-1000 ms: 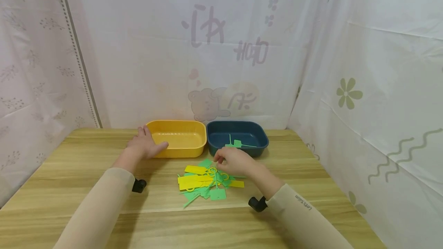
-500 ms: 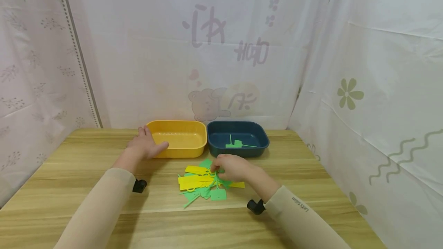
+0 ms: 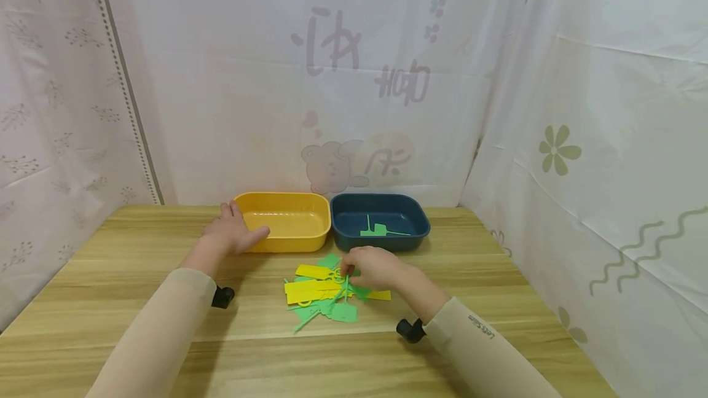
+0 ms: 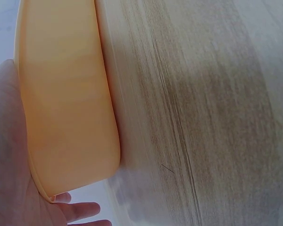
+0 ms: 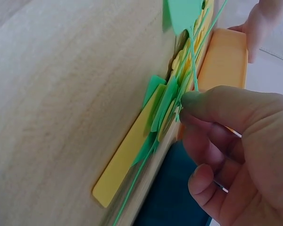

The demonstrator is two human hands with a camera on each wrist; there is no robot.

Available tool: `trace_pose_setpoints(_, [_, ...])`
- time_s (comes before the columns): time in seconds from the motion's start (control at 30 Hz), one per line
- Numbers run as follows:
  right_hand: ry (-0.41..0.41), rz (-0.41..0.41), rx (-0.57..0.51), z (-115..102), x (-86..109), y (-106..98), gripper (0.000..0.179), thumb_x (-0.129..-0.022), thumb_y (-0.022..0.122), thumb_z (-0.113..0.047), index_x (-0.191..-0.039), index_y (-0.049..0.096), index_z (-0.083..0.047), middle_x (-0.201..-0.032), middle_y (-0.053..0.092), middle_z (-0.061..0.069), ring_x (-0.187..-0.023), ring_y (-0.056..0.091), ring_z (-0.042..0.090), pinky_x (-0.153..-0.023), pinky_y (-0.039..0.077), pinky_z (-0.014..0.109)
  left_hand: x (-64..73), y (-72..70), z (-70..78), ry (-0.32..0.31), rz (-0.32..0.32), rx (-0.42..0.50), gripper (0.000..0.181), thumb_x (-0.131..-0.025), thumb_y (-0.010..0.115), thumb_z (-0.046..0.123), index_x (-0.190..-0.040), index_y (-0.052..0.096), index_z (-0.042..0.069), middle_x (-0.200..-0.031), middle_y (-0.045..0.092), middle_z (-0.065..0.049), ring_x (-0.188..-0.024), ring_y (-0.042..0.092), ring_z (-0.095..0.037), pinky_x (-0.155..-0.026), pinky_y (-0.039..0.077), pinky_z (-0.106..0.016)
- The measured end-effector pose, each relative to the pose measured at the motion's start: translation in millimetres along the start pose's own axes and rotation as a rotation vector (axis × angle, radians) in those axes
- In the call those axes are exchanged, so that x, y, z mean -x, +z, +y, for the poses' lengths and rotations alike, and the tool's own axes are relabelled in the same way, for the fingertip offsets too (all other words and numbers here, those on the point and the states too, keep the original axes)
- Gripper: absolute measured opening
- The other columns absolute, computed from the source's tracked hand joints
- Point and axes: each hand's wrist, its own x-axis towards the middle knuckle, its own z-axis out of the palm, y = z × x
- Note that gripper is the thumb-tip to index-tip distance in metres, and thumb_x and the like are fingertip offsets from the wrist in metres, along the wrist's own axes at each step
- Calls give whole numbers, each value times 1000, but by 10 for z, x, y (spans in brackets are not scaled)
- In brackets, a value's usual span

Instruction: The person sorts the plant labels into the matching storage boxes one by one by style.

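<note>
My right hand (image 3: pixel 373 266) is over the heap's right side, pinching the thin tail of a green plastic tie tag (image 5: pixel 185 15) between thumb and fingertips. That tag's flat plate (image 3: pixel 344 313) lies at the front of the heap. Several yellow tags (image 3: pixel 312 290) and green tags are tangled together there, partly hidden by the hand. My left hand (image 3: pixel 228 232) rests on the left front corner of a yellow bin (image 3: pixel 287 244), fingers along its left end and thumb at the front rim. Its palm lies against the rim in the left wrist view.
Right beside the yellow bin stands a dark blue bin (image 3: pixel 381 243), with a few green tags (image 3: pixel 380 230) inside. Both sit along the back of the wooden table (image 3: pixel 249 355). A printed white curtain (image 3: pixel 249 109) hangs behind and at the sides.
My right hand has come down from near the blue bin to the heap and pinches a green tag's tail. The tag's plate has shifted slightly left. My left hand stays put.
</note>
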Motion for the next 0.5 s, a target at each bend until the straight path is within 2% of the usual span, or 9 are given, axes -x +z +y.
trace_pose_setpoints(0.3, [29, 8, -10, -1, 21, -24, 10, -101, 78, -14, -101, 78, -24, -104, 74, -10, -94, 64, 10, -96, 59, 35, -29, 17, -20, 3, -2, 7, 123, -105, 40, 74, -163, -9, -23, -173, -5, -48, -145, 39, -73, -120, 38, -76])
trace_pose_setpoints(0.5, [16, 4, -16, 30, 20, -22, 7, -101, 79, -18, -99, 77, -25, -100, 74, -13, -91, 64, 7, -93, 59, 32, -46, 24, -34, 0, -3, 1, 125, -104, 38, 75, -163, -10, -23, -173, -6, -48, -145, 40, -72, -121, 37, -75])
